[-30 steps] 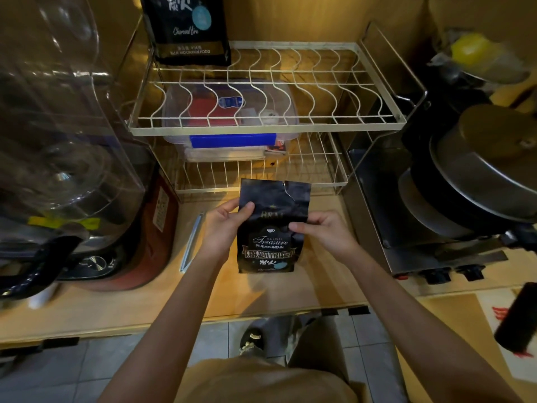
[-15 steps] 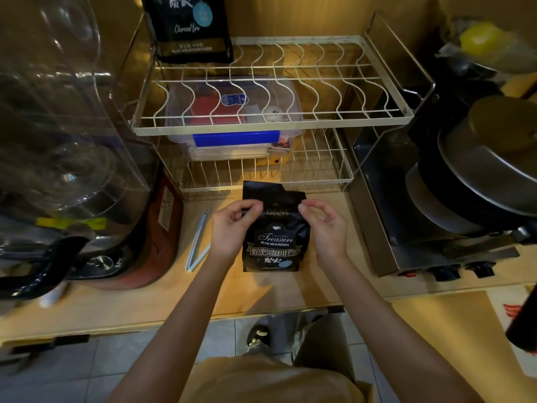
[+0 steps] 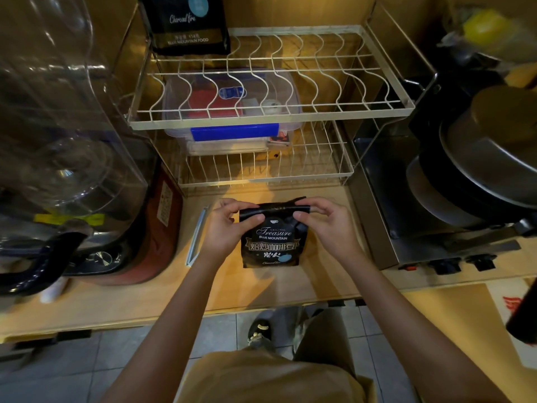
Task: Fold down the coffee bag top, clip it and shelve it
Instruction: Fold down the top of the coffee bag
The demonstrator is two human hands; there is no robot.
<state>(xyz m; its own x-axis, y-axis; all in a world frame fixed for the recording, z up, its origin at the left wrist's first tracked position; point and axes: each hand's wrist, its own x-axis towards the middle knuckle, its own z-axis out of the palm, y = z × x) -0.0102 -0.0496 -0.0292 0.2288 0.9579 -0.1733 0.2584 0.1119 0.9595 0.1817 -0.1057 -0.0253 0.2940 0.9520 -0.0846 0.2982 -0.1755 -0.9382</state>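
Both hands, left hand (image 3: 225, 228) and right hand (image 3: 325, 225), pinch the coffee bag (image 3: 271, 242) top mid-fold; clip (image 3: 197, 237) unused on desk (image 3: 261, 289), shelving outstanding.

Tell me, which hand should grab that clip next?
Probably the left hand. The long pale clip lies on the counter just beside it, while the right hand sits across the coffee bag and could keep the folded top pinned.

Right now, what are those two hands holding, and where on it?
Both hold the small black coffee bag by its folded-over top edge: left hand at the left corner, right hand at the right.
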